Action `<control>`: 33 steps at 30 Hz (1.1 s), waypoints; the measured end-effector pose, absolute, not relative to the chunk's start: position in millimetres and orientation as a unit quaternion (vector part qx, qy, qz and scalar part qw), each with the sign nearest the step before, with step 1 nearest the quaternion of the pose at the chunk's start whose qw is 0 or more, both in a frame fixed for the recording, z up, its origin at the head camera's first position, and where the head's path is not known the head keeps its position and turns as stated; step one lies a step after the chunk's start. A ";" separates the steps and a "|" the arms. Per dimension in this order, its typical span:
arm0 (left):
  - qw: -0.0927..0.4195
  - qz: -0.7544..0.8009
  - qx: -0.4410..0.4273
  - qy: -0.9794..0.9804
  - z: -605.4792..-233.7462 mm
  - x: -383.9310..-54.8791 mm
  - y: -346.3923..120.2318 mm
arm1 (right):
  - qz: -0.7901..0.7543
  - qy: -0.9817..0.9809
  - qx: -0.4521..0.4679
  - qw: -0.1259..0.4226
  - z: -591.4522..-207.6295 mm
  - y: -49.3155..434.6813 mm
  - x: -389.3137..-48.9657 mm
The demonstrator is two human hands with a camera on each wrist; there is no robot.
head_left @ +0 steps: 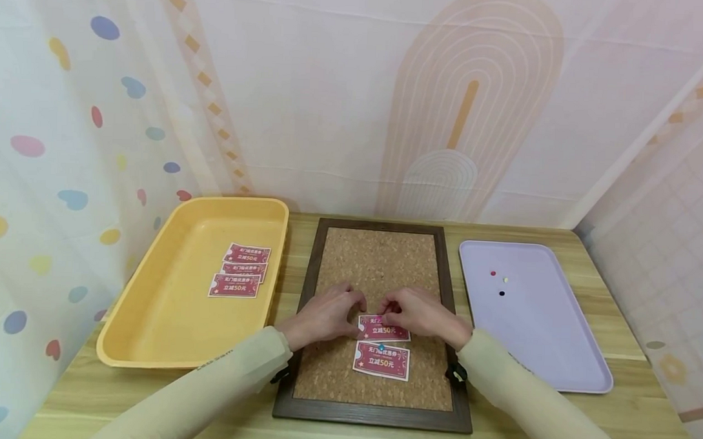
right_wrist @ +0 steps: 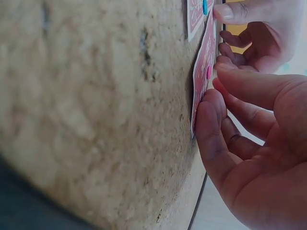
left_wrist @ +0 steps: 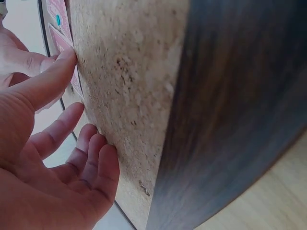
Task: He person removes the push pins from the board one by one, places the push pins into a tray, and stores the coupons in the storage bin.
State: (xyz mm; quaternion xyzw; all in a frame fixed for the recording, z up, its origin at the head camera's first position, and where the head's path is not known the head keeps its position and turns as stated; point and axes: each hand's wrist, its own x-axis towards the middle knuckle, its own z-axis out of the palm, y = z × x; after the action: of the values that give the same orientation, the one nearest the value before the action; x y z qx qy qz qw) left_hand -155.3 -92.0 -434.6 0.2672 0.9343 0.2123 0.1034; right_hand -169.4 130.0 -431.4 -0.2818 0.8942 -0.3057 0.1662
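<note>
A cork board (head_left: 385, 259) in a dark wood frame lies on the table. On its lower half are two red paper coupons, the upper coupon (head_left: 396, 333) just above the lower coupon (head_left: 381, 361). A blue pushpin (head_left: 382, 347) stands at the top of the lower one. My left hand (head_left: 327, 314) touches the upper coupon's left edge with its thumb, other fingers loosely bent near the cork. Around a pink pushpin (right_wrist: 209, 73) in the upper coupon is my right hand (head_left: 420, 312); its thumb and index tips sit beside the pin, and other fingertips touch the coupon.
To the left, a yellow tray (head_left: 151, 303) holds three overlapping coupons (head_left: 235, 285). A lilac tray (head_left: 545, 329) on the right carries a red pushpin (head_left: 493, 273), a pale one (head_left: 505, 280) and a black one (head_left: 502, 293). Behind the table hangs a patterned curtain (head_left: 332, 102).
</note>
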 end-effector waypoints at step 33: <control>0.160 0.239 0.240 0.927 -431.9 -163.2 -86.8 | -0.296 0.895 -0.282 0.179 -434.2 122.9 -171.7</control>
State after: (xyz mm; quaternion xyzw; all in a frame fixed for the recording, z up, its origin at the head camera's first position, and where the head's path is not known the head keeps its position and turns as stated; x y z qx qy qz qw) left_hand -163.2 -86.8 -431.9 0.2403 0.9270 0.2393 0.1602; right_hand -171.7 122.9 -434.2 -0.2817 0.8950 -0.2960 0.1787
